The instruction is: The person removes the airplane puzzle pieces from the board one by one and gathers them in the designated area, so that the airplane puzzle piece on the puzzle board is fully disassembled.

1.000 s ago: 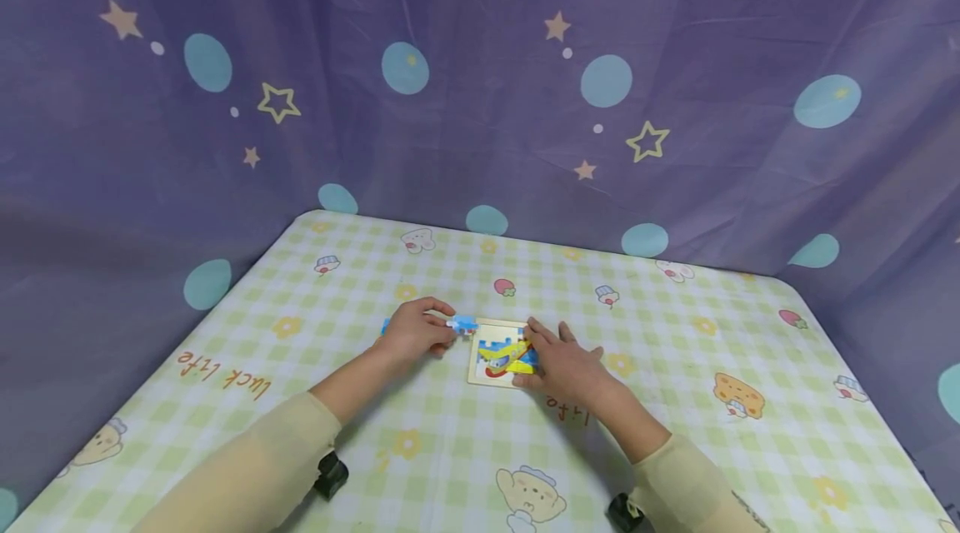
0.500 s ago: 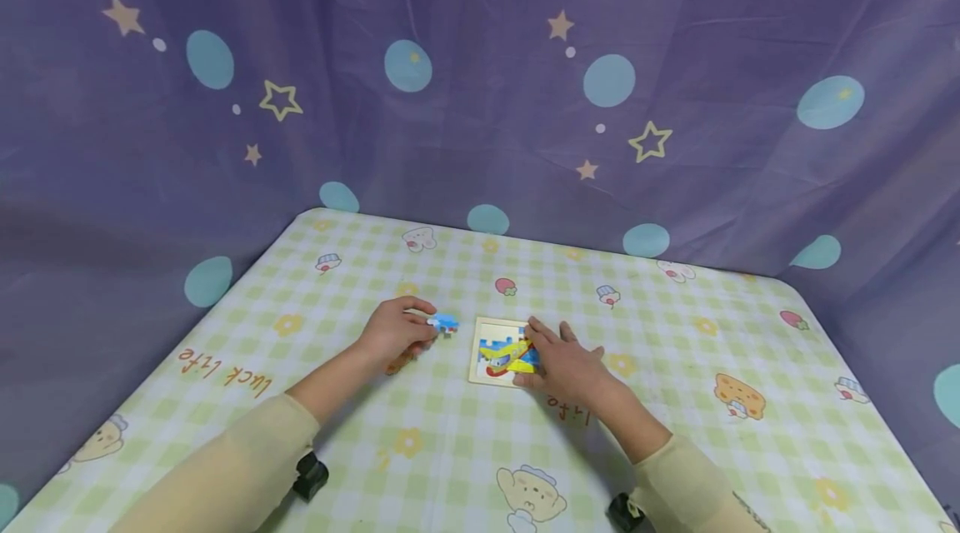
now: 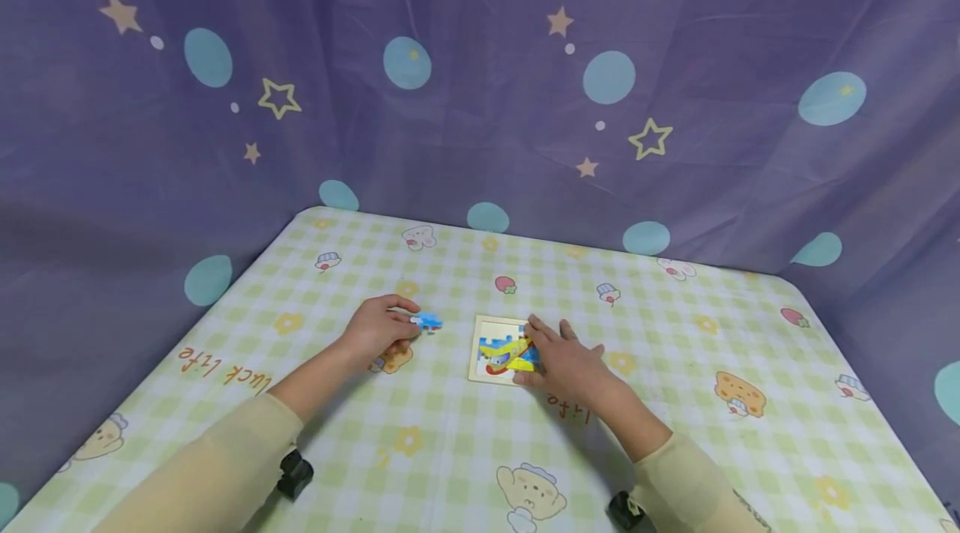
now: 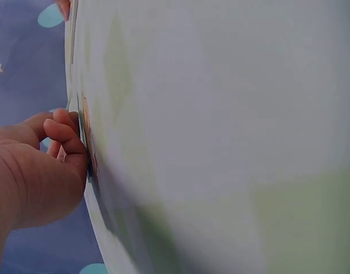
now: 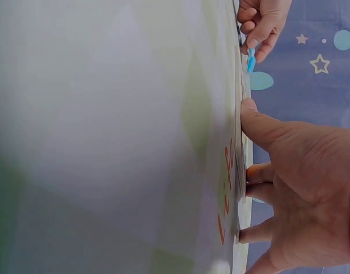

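Left of the puzzle board, my left hand (image 3: 377, 330) pinches a small blue jigsaw piece (image 3: 427, 322) between thumb and fingertips. That jigsaw piece (image 5: 251, 60) also shows in the right wrist view, jutting from the left hand (image 5: 267, 23). A square wooden puzzle board (image 3: 473, 360) with a pale rim lies flat on the table. In it are fitted pieces (image 3: 501, 356) picturing a yellow airplane on blue; its upper left shows bare tray. With fingers spread, my right hand (image 3: 567, 365) rests on the board's right side and covers that part. In the left wrist view, the left hand (image 4: 41, 171) has curled fingers close over the cloth.
The table wears a green-and-white checked cloth (image 3: 465, 450) printed with flowers, bears and lettering. A purple curtain (image 3: 480, 141) with stars and balloons rises behind its far edge. Dark wrist devices sit below both forearms, one being the left device (image 3: 295, 475).
My left hand has drawn back leftward from the board's upper-left corner, still pinching the blue jigsaw piece. The right hand and the board have stayed in place.
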Demonstrator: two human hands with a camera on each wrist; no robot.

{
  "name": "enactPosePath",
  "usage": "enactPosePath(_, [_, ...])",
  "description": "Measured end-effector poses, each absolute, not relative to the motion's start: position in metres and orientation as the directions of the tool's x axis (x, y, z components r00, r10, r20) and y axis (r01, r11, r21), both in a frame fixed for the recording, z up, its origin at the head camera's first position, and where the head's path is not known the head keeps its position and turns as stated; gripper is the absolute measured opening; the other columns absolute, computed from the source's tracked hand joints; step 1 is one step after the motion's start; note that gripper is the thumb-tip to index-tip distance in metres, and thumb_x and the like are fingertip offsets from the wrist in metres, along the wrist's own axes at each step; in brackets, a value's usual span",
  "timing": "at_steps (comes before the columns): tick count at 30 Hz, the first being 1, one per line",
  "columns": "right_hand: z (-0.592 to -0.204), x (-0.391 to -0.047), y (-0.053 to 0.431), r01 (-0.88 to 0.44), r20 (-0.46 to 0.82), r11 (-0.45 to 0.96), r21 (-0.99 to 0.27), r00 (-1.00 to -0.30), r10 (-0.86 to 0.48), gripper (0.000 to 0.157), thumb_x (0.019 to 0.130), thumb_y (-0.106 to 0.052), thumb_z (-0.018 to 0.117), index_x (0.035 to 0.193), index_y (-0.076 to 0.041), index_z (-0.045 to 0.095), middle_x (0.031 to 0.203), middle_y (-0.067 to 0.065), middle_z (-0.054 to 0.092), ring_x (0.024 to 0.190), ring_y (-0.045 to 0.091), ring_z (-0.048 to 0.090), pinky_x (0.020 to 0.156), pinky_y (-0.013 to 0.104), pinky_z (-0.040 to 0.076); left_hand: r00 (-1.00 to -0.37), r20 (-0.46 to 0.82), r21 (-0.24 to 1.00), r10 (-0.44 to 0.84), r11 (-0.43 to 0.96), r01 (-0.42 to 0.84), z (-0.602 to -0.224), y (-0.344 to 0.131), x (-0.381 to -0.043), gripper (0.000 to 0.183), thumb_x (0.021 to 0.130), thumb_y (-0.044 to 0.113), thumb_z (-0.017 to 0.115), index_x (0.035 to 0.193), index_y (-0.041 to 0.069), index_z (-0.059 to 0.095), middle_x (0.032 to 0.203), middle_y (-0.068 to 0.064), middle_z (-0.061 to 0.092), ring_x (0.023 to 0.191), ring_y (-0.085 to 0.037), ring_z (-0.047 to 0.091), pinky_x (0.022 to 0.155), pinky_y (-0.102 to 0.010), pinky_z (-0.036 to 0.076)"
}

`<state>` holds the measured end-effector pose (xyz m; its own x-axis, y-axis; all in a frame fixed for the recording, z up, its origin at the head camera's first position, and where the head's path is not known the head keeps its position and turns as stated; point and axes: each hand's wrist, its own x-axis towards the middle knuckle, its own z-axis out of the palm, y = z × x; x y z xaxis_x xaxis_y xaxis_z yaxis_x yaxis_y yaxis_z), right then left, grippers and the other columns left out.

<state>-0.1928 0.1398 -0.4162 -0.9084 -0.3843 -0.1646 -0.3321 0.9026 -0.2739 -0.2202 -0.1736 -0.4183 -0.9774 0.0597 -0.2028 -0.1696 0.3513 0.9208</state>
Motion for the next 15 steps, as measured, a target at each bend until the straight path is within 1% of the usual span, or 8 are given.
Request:
enactPosePath(4, [-0.4171,-0.1933,0.1401,-0.336,-0.162,0.901,-0.274,-0.907,-0.388,0.083,0.093,-0.055,0.066,0.159,-0.015,0.035,0.167,-0.001,0.022,0.148,0.048,0.019,0.092,0.088,0.023,-0.978,-0.202,0.919,0.048,0.355,-0.172,-0.4201,-0.1778,-0.2211,0.031,0.089,0.001,0.072,0.12,0.003,0.065,0.079,-0.01,0.068,0.049,-0.012,0.053,0.045,-0.024,0.042])
enactPosePath(10, [-0.4188,-0.1939,0.14,-0.332,-0.164,0.902,-0.275,-0.908,-0.384,0.084,0.092,-0.056,0.066,0.159,-0.015,0.035,0.167,-0.002,0.022,0.148,0.048,0.019,0.092,0.088,0.022,-0.977,-0.209,0.928,0.04,0.323,-0.185,-0.4202,-0.1817,-0.2203,0.031,0.089,-0.002,0.071,0.119,0.0,0.063,0.082,-0.009,0.067,0.054,-0.013,0.057,0.045,-0.023,0.042])
enactPosePath(15, [-0.4181,-0.1939,0.1397,-0.329,-0.166,0.904,-0.272,-0.91,-0.381,0.084,0.092,-0.056,0.066,0.159,-0.015,0.035,0.167,-0.001,0.022,0.148,0.048,0.019,0.092,0.087,0.022,-0.976,-0.21,0.933,0.051,0.31,-0.184,-0.4177,-0.1817,-0.2185,0.031,0.09,-0.003,0.07,0.12,-0.001,0.063,0.083,-0.01,0.066,0.054,-0.013,0.056,0.045,-0.022,0.041])
